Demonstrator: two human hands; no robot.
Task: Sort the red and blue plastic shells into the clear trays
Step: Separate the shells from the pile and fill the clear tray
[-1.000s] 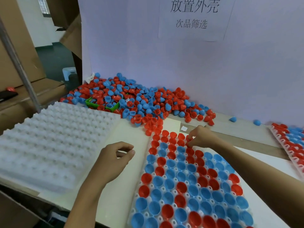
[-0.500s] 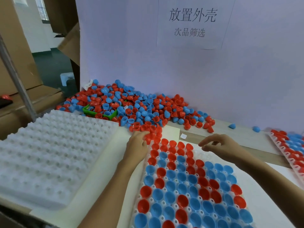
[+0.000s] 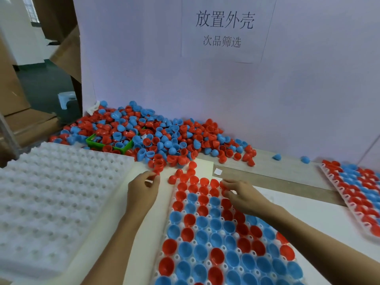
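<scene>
A: Start at your fingers. What's in them?

B: Your right hand (image 3: 244,196) has its fingers (image 3: 227,185) pinched on a red shell (image 3: 223,184) at the far right corner of the tray (image 3: 164,254), right over the last open pockets there. Your left hand (image 3: 143,190) is curled at the tray's far left, thumb and forefinger closed near a red shell; whether it actually holds one, I cannot tell.

A: And beyond the hands?

B: Loose reds (image 3: 181,175) lie on the bench (image 3: 277,167) just past the tray's far edge. Behind them the pile (image 3: 154,136) of red and blue shells runs along the wall. A stack of empty trays (image 3: 51,192) sits to your left, a filled tray (image 3: 362,194) far right.

A: What could go wrong?

B: I'd judge three things. Set the shell down tilted and it may not seat, then rock out. Your right wrist lies low over filled pockets, so dragging it back could knock seated shells loose. And the loose reds sit so near the tray edge that a sweep of your left hand could push them onto filled rows.
</scene>
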